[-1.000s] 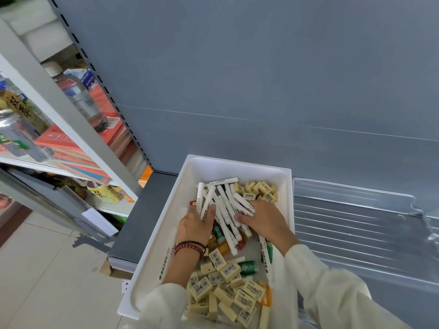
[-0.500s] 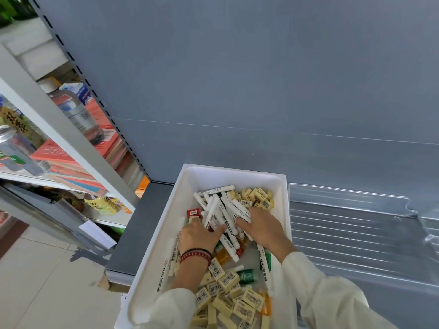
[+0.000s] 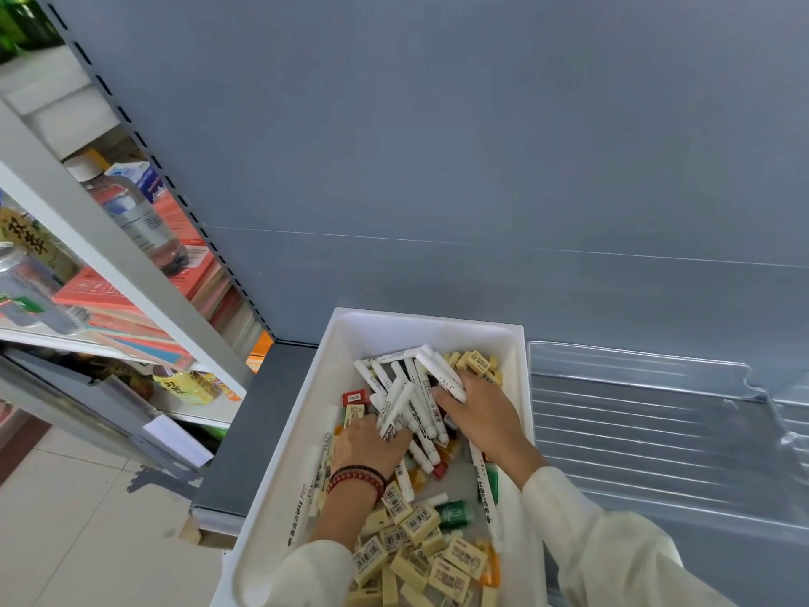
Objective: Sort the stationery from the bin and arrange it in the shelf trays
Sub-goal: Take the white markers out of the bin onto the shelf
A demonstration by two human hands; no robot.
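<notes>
The white bin (image 3: 280,475) sits at the left end of the grey shelf (image 3: 249,431), so the person can reach in from the front with both hands. The bin is a jumble. A heap of white pens (image 3: 413,389) lies in the middle and toward the far wall. Yellow erasers (image 3: 416,525) fill the near end, and a few more sit in the far right corner. Small red, orange and green bits peek out from under the pens.

The left hand (image 3: 372,444), with dark and red bead bands (image 3: 357,477) on the wrist, is down in the middle of the bin, nearer the left wall. Its fingers are curled around a bunch of the white pens, which stick up and away from it. The right hand (image 3: 486,414) is near the right wall. Its fingers are bent over the ends of more white pens and grip them. I think the two hands are scooping the pens together from both sides, so that one kind comes out in one go and the erasers stay behind.

The clear tray (image 3: 634,431) lies on the same shelf, just beside the bin's right wall. I'd guess it sits that close so the pens only need a short trip over the bin's right edge. No pens are out of the bin yet, so the sorting seems to be near its start
</notes>
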